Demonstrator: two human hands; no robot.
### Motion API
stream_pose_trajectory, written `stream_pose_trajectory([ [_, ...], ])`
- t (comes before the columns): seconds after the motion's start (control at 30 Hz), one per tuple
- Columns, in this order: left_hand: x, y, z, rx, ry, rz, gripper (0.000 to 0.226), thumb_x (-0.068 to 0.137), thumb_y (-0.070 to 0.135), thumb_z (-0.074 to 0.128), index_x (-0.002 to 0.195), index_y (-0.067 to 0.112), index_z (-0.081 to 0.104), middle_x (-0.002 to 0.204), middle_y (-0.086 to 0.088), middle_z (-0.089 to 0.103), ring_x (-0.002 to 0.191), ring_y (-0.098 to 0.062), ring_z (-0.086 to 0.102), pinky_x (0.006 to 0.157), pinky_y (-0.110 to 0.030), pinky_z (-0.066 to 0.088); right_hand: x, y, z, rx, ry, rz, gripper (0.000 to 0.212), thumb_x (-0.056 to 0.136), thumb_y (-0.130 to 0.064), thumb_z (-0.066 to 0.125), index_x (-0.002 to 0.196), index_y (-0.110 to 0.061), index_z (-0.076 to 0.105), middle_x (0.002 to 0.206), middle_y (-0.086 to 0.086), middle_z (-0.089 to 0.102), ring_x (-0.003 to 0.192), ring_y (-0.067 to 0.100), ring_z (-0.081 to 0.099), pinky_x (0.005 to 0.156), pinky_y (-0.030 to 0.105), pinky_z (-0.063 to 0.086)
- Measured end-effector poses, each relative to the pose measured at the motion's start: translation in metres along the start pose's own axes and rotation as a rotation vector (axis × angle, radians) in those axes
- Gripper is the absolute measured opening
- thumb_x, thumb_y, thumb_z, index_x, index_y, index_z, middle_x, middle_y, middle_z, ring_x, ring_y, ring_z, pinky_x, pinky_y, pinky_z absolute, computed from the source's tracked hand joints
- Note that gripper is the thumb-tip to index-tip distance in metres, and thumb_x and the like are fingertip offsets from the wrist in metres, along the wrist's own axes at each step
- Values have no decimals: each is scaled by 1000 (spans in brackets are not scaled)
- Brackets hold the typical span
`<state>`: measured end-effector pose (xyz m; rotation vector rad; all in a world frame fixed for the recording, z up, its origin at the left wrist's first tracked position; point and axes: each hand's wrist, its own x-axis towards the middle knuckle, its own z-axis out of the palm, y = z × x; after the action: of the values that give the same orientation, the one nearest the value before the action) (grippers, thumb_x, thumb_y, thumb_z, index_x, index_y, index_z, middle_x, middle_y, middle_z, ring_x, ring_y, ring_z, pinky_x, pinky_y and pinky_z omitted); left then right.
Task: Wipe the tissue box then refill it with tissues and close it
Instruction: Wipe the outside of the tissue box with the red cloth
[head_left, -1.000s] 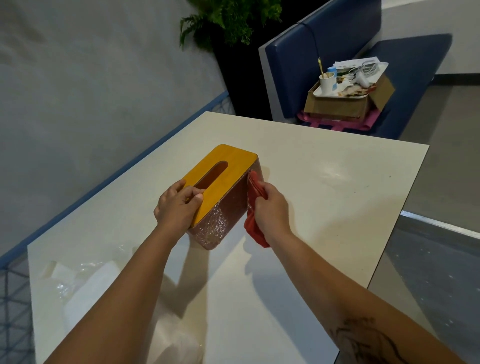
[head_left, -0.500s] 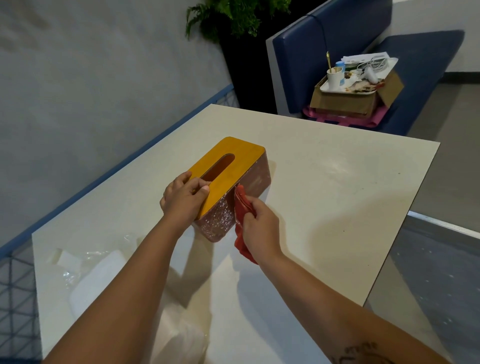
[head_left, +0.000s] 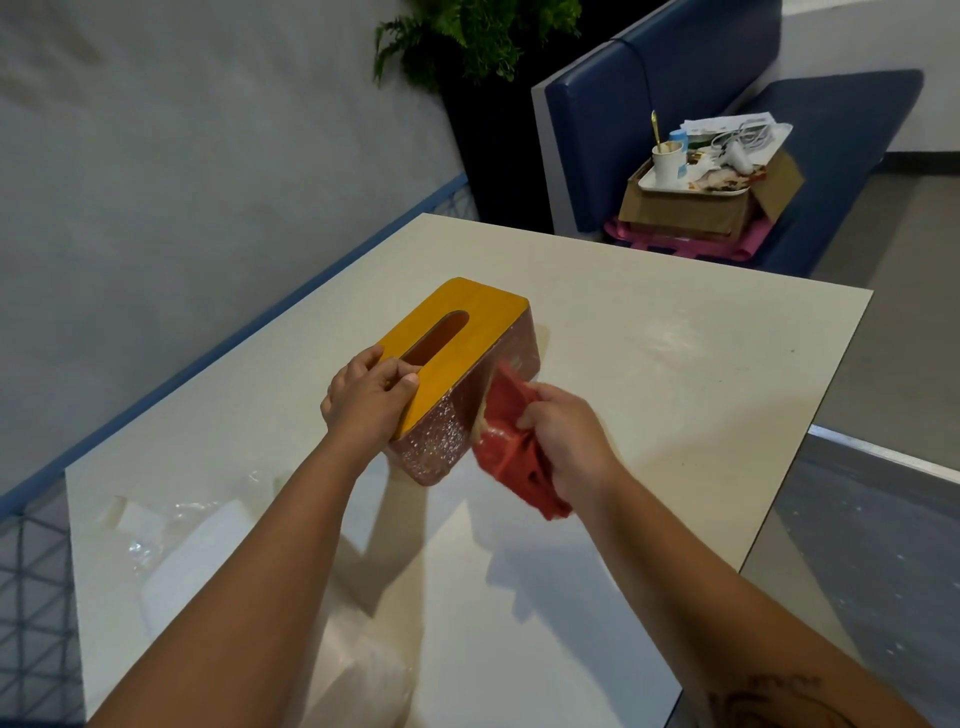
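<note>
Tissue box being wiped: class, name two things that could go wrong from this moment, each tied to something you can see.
1. The tissue box looks tilted under the left hand; pressure from the red cloth might slide it.
2. The tissue packs lie near the table edge; an arm could knock them off.

Counting now: one tissue box (head_left: 457, 369), one red cloth (head_left: 511, 441), two hands, one tissue pack (head_left: 208, 551) sitting lower left, one table (head_left: 675, 395).
</note>
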<state>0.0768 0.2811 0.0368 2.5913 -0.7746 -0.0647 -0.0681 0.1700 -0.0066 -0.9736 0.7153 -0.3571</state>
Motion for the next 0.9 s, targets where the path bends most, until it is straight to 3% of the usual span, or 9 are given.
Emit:
stream_pose_trajectory([
  [0.1,0,0,0,3,5,-1,17,95,37,44,96,33,61,149,4,32,138,-24,24,111,-48,16,9,-17,-13,48,142,-28,42,75,12,37,98,-7,66,77,16,65,65,29,63,65,37,52],
  [0.27,0,-1,0,3,5,-1,19,95,38,43,98,31,61,149,5,32,138,-23,23,111,-48,16,27,-41,-19,-159,276,-90,32,84,2,37,78,-18,62,80,10,62,76,26,61,72,37,51],
  [0.37,0,0,0,4,3,0,22,95,38,43,101,30,62,149,5,31,138,-23,23,111,-48,16,36,-41,-7,-289,261,-170,30,85,-1,40,75,-19,61,82,11,64,84,31,63,79,42,53],
  [0.5,0,0,-1,-7,8,-2,23,95,37,44,103,29,64,149,5,32,138,-23,23,111,-48,16,35,-30,2,-385,262,-273,29,85,0,41,87,-15,65,85,10,66,79,28,61,61,29,44],
  [0.63,1,-1,0,-16,13,3,20,95,37,45,99,31,63,148,5,33,138,-23,23,111,-48,16,21,-13,12,-394,230,-347,31,84,1,42,93,-14,68,84,4,66,76,22,59,58,25,42],
  [0.77,1,-1,1,-7,13,5,19,95,38,44,99,32,62,149,5,32,138,-23,23,110,-49,16,2,9,26,-399,164,-398,33,89,-3,42,101,-17,70,85,1,66,76,21,61,69,31,50],
  [0.9,1,0,1,-3,10,1,20,95,38,44,100,32,62,149,4,32,138,-24,23,110,-49,16,-9,17,26,-390,51,-356,35,88,1,41,94,-21,68,79,8,67,69,30,63,64,37,53],
])
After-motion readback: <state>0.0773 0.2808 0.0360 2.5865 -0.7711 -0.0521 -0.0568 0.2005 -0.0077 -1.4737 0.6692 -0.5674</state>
